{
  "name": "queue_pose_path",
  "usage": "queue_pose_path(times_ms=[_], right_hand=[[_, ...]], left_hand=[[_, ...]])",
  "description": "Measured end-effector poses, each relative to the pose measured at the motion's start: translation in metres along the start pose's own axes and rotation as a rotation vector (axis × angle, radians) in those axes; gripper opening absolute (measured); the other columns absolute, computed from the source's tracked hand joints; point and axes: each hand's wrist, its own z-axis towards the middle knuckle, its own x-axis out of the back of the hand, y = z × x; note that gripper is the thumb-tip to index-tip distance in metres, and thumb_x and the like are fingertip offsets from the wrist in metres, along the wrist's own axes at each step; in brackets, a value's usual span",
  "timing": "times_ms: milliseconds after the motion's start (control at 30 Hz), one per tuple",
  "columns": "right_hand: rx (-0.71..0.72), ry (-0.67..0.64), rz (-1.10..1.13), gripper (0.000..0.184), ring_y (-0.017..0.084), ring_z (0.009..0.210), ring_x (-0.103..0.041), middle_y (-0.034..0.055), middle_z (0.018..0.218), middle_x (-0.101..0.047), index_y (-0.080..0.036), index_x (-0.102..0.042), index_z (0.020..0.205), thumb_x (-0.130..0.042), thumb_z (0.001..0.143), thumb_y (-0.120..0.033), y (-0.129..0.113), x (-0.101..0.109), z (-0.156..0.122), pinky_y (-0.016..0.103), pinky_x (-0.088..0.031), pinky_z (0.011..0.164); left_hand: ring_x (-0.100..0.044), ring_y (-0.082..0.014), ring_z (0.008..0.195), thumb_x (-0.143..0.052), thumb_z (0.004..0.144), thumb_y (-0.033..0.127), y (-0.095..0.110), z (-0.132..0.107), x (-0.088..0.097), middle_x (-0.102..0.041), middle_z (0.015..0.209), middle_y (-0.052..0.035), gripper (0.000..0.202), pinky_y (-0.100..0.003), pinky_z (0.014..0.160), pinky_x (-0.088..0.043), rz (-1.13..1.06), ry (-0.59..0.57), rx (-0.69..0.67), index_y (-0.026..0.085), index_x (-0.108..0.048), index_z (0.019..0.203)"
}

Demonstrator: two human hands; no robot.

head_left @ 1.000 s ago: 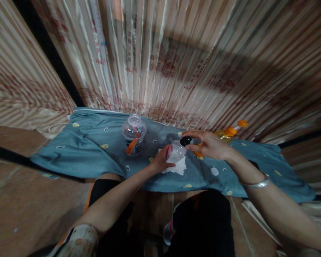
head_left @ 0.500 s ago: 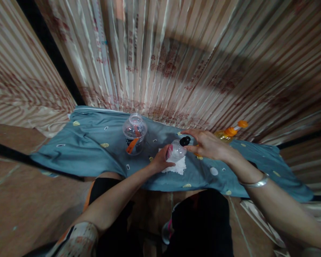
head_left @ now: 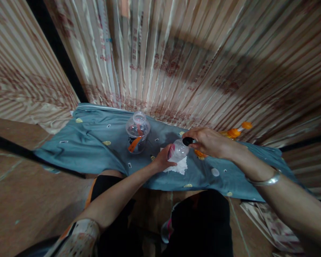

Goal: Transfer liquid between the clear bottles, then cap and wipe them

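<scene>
My left hand (head_left: 162, 161) grips a small clear bottle (head_left: 177, 151) with a pink label, tilted over a white tissue (head_left: 179, 166). Fingers of my right hand (head_left: 208, 142) pinch the bottle's black cap (head_left: 187, 141) at its top. A silver bangle (head_left: 267, 181) is on my right wrist. Both hands work above a blue-grey cloth (head_left: 96, 142) spread on a low table.
A clear round jar (head_left: 137, 132) with an orange thing inside stands on the cloth to the left. An orange-capped bottle of yellow liquid (head_left: 237, 131) lies behind my right hand. Striped curtains (head_left: 176, 64) hang close behind. My dark-clad knees (head_left: 203, 221) sit below the cloth's front edge.
My right hand has closed more tightly over the black cap and turned slightly. The view has shifted a little; the bottle stays in my left hand.
</scene>
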Motion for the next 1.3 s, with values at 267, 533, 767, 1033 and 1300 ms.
queue_pose_path(times_ms=[267,533,767,1033,1300], right_hand=[[-0.069,-0.076,-0.082,0.02,0.025,0.09,-0.069,0.01,0.094,-0.073,-0.017,-0.066,0.106,-0.06,0.087,-0.021,-0.0057,0.0021,0.0034,0.029,-0.046,0.074],[-0.139,-0.094,-0.27,0.037,0.028,0.078,-0.07,0.014,0.076,-0.071,-0.013,-0.066,0.095,-0.046,0.096,-0.044,-0.007,-0.0004,0.0069,0.031,-0.042,0.064],[-0.014,-0.073,-0.079,0.034,0.025,0.098,-0.068,0.0097,0.105,-0.072,-0.016,-0.059,0.118,-0.064,0.084,-0.019,-0.0041,0.0052,0.0037,0.027,-0.044,0.075],[-0.137,-0.101,-0.255,0.032,0.028,0.083,-0.069,0.0145,0.085,-0.073,-0.013,-0.065,0.1,-0.052,0.093,-0.042,-0.0066,0.0011,0.0092,0.03,-0.043,0.067],[-0.071,-0.115,-0.195,0.02,0.026,0.085,-0.07,0.012,0.088,-0.073,-0.014,-0.064,0.102,-0.057,0.091,-0.029,-0.0061,0.0019,0.0085,0.029,-0.044,0.068]], left_hand=[[-0.057,-0.0333,0.113,-0.086,0.052,0.022,-0.001,0.0007,-0.0013,-0.06,0.124,-0.0145,0.087,-0.047,0.098,-0.043,-0.012,-0.003,-0.002,0.014,-0.047,0.13],[-0.056,-0.0319,0.114,-0.086,0.052,0.024,-0.002,-0.0005,-0.0009,-0.061,0.125,-0.0099,0.087,-0.046,0.1,-0.042,0.001,0.01,0.002,0.021,-0.047,0.13],[-0.057,-0.0307,0.111,-0.086,0.052,0.023,-0.0002,-0.0002,-0.0006,-0.062,0.122,-0.0093,0.084,-0.044,0.098,-0.043,-0.002,0.002,0.021,0.019,-0.049,0.127],[-0.057,-0.031,0.111,-0.086,0.051,0.021,-0.0015,-0.0006,-0.0014,-0.062,0.122,-0.0101,0.086,-0.045,0.098,-0.042,0.001,0.013,0.008,0.02,-0.048,0.128],[-0.056,-0.0326,0.113,-0.086,0.052,0.021,0.001,-0.0008,-0.0006,-0.061,0.123,-0.0113,0.086,-0.046,0.099,-0.042,0.009,0.004,0.02,0.017,-0.048,0.129]])
